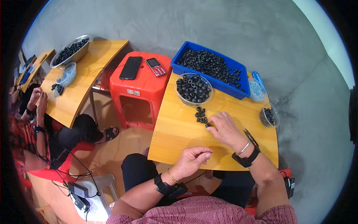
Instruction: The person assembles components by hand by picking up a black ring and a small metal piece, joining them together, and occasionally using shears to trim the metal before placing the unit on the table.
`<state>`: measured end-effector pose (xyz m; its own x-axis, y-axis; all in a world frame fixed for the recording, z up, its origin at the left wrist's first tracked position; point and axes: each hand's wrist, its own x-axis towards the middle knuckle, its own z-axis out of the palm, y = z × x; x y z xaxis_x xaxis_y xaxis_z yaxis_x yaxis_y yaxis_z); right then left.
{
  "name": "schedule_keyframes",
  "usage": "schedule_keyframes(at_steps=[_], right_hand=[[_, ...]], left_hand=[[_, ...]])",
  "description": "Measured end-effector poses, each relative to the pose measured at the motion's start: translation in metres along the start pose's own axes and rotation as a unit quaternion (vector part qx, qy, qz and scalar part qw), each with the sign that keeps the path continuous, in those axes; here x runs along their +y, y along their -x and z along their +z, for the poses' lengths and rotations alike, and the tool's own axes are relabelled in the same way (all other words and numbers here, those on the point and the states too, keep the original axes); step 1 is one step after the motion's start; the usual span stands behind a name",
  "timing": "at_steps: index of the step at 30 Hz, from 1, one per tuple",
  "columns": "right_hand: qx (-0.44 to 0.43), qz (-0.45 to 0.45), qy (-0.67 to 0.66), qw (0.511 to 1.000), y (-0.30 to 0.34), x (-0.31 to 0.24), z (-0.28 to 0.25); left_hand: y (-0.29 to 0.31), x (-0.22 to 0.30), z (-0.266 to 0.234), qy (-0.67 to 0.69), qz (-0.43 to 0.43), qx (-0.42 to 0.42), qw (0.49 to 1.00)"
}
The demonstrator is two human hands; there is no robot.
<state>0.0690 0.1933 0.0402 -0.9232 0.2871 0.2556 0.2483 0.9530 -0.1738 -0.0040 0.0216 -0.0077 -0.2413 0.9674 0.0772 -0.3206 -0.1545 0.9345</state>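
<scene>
On the yellow wooden table [175, 138], a small pile of black ring-like parts [201, 116] lies in front of a round clear tub [193, 89] full of the same parts. My right hand [224, 128] reaches to the pile's near edge, thumb and fingertips pinched on one small black part [208, 126]. Over the table's near edge, my left hand [192, 161] is closed, its thumb against curled fingers. Whatever it may hold is hidden. Beside my right wrist lies a dark pointed tool [251, 138], partly covered by my arm.
Behind the tub stands a blue tray [238, 93] with many black parts. Right of it are a bag of pale blue bits [256, 90] and a smaller clear tub [267, 124]. A red stool [140, 87] holds two phones. Leftward, another person's hands [39, 100] work at a second table [71, 100].
</scene>
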Motion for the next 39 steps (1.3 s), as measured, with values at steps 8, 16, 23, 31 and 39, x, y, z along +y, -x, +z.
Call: schedule_keyframes(at_steps=[8,16,23,31,39], right_hand=[[0.025,-0.04,-0.05,0.998,0.014,-0.015,-0.017],[0.106,-0.113,-0.141,0.978,0.035,-0.042,-0.028],[0.115,-0.114,-0.172,0.972,0.042,-0.051,-0.022],[0.164,-0.072,-0.2,0.963,0.065,-0.064,-0.009],[0.138,0.009,-0.149,0.979,0.064,-0.023,-0.025]], left_hand=[[-0.005,-0.009,-0.005,0.133,0.015,0.028,0.991],[-0.011,-0.008,-0.004,0.196,0.035,0.04,0.979],[-0.009,-0.012,-0.009,0.226,0.04,0.009,0.973],[-0.005,-0.006,-0.014,0.219,-0.01,-0.08,0.972],[-0.007,-0.002,-0.01,0.261,-0.061,-0.066,0.961]])
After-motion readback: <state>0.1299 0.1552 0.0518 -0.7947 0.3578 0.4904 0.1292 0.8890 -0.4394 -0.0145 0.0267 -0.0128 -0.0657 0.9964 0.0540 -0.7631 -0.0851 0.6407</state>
